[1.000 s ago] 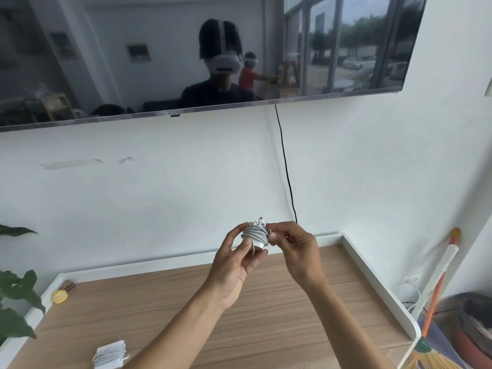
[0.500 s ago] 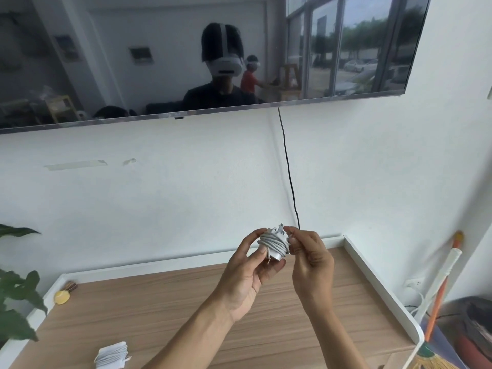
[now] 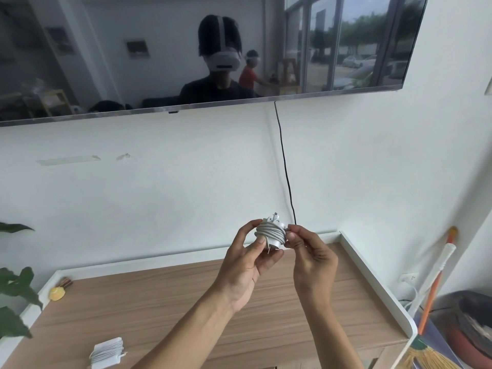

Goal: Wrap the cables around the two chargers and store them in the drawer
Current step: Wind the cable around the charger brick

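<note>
Left hand [image 3: 246, 265]: I am gripping the cable-wrapped charger [image 3: 271, 233].
Right hand [image 3: 311, 258]: I am pinching its cable end.

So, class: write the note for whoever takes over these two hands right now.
Left hand: grips the charger in hand, held above the cabinet top.
Right hand: pinches the cable at that charger's right side.
Done: the wrapped charger lies at the cabinet top's front left; the one in hand looks almost fully wound.
Left: secure the cable end, then put both in the drawer, which is not in view.
</note>
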Action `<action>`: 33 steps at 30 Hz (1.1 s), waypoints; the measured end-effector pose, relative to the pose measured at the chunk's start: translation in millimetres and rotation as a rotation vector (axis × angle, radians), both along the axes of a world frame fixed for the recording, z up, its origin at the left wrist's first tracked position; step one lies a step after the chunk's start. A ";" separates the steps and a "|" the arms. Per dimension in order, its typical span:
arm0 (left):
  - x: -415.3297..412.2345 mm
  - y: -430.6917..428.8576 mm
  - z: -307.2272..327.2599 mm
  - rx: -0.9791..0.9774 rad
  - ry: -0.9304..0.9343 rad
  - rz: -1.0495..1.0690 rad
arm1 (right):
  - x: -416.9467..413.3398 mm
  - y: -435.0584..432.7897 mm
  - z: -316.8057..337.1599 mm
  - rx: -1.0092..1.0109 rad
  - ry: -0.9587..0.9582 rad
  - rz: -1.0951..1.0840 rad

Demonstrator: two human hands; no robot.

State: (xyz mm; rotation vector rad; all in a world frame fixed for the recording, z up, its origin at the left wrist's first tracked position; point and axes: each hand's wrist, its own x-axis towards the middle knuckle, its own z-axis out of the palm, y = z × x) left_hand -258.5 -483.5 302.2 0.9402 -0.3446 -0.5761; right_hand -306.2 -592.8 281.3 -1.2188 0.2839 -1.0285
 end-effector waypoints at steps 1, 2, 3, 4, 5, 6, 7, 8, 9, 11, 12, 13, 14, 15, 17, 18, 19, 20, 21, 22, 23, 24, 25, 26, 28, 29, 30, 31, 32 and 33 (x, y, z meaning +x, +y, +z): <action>-0.4 -0.3 0.0 0.004 -0.009 0.015 | 0.4 1.0 1.3 0.002 0.005 0.004; -0.7 -0.8 0.3 0.001 -0.009 0.030 | 1.2 2.6 1.9 -0.004 0.006 0.004; -0.5 -1.2 0.1 -0.007 -0.006 0.046 | 1.7 4.3 1.8 -0.035 0.009 -0.006; -0.2 -1.9 -0.2 -0.012 -0.007 0.059 | 2.5 6.0 1.4 -0.088 0.018 -0.027; 0.4 -2.8 -1.1 -0.008 -0.018 0.075 | 2.5 7.0 0.7 -0.149 0.034 -0.050; 0.9 -3.2 -2.0 0.007 -0.040 0.093 | 2.6 7.8 0.4 -0.202 0.048 -0.068; 1.5 -3.5 -2.9 0.030 -0.070 0.114 | 2.4 8.1 0.1 -0.243 0.060 -0.078; 1.9 -3.7 -3.4 0.054 -0.102 0.134 | 2.3 8.0 -0.1 -0.281 0.073 -0.091; 1.7 -4.2 -3.8 0.075 -0.132 0.153 | 2.4 7.5 -0.1 -0.322 0.088 -0.105; 0.5 -4.6 -5.5 0.095 -0.174 0.188 | 3.2 7.6 0.2 -0.388 0.120 -0.122; 0.2 -4.5 -6.3 0.096 -0.189 0.201 | 3.8 8.2 -0.1 -0.410 0.129 -0.125; 0.2 -4.1 -7.5 0.094 -0.203 0.210 | 4.6 8.9 -0.4 -0.424 0.136 -0.126; 0.4 -3.8 -8.9 0.096 -0.216 0.215 | 5.2 9.1 -1.1 -0.433 0.144 -0.125; 1.3 -3.3 -10.7 0.102 -0.229 0.222 | 6.1 9.0 -1.8 -0.440 0.151 -0.119; 3.0 -2.1 -13.5 0.121 -0.252 0.239 | 7.4 7.5 -4.0 -0.475 0.167 -0.108; 3.7 -1.7 -14.5 0.128 -0.262 0.246 | 8.1 6.5 -5.1 -0.508 0.180 -0.112; 4.3 -1.6 -15.4 0.133 -0.273 0.254 | 9.1 5.7 -6.1 -0.544 0.194 -0.121; 4.8 -1.6 -16.0 0.136 -0.283 0.264 | 10.2 5.4 -6.7 -0.577 0.204 -0.133; 5.0 -1.7 -16.4 0.139 -0.294 0.273 | 10.4 6.4 -6.6 -0.608 0.215 -0.150; 5.2 -2.0 -16.5 0.141 -0.305 0.281 | 11.4 7.6 -6.6 -0.625 0.220 -0.172; 5.5 -2.4 -16.8 0.143 -0.314 0.288 | 11.6 9.3 -6.6 -0.607 0.225 -0.187; 5.6 -2.9 -16.6 0.144 -0.321 0.293 | 11.3 11.1 -5.7 -0.534 0.216 -0.175; 5.7 -3.1 -16.2 0.143 -0.326 0.298 | 11.4 13.3 -3.8 -0.431 0.199 -0.140; 5.8 -3.3 -16.1 0.142 -0.328 0.301 | 11.5 14.3 -4.0 -0.339 0.180 -0.112; 6.5 -3.5 -16.7 0.139 -0.328 0.305 | 12.3 16.0 -5.3 -0.275 0.143 -0.104; 6.7 -3.6 -17.4 0.141 -0.328 0.308 | 12.6 16.7 -7.2 -0.264 0.134 -0.097; 7.0 -3.6 -18.3 0.145 -0.330 0.311 | 13.7 17.6 -9.9 -0.242 0.123 -0.086; 7.4 -3.6 -19.4 0.150 -0.331 0.315 | 14.6 18.9 -11.9 -0.211 0.111 -0.073; 7.7 -3.7 -20.5 0.156 -0.333 0.318 | 16.1 19.3 -14.8 -0.189 0.099 -0.066; 8.1 -3.6 -21.1 0.161 -0.336 0.320 | 17.1 19.5 -17.1 -0.172 0.094 -0.062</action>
